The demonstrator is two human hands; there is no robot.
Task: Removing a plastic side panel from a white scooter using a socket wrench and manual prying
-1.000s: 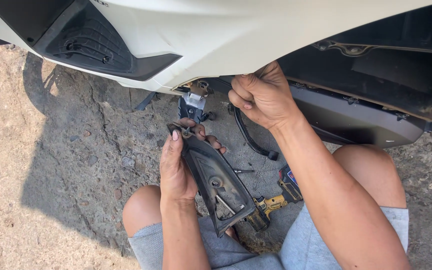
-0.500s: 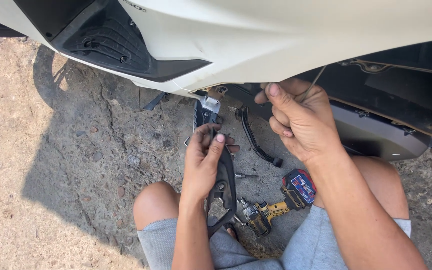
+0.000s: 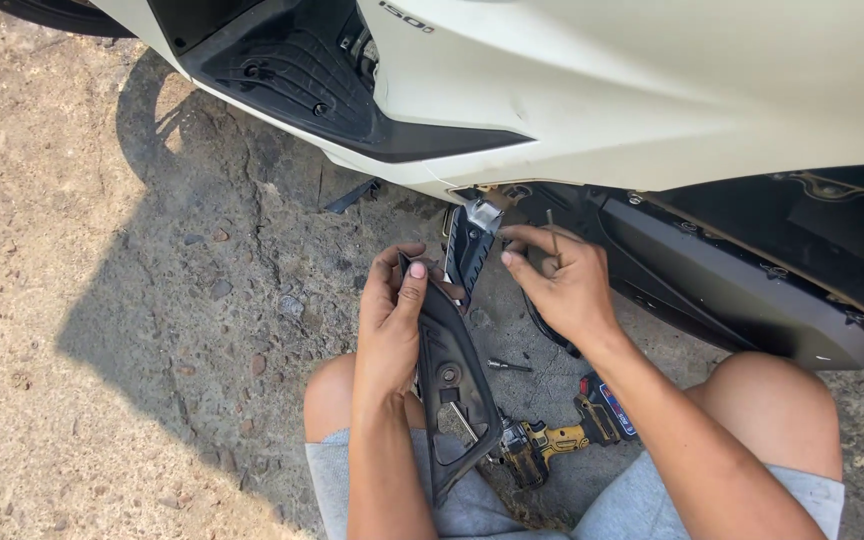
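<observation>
Lying between the knees (image 3: 772, 400): cordless drill (image 3: 552, 440), bit (image 3: 508, 366).

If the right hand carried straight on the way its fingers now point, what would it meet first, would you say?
Most likely the folded-out footpeg: the right hand points up-left toward it, fingertips almost there. Depth is unclear, so contact cannot be ruled out.

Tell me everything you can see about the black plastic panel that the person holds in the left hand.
The black plastic panel is a long, narrow, matte piece that looks like moulded plastic. Its inner side faces the camera, showing raised ribs, a round screw boss near the middle and an open cut-out lower down. It stands nearly on end, tilted, between the person's knees. The left hand grips its upper end, fingers curled over the edge. Its lower end reaches the grey shorts, beside a yellow drill on the ground.
</observation>
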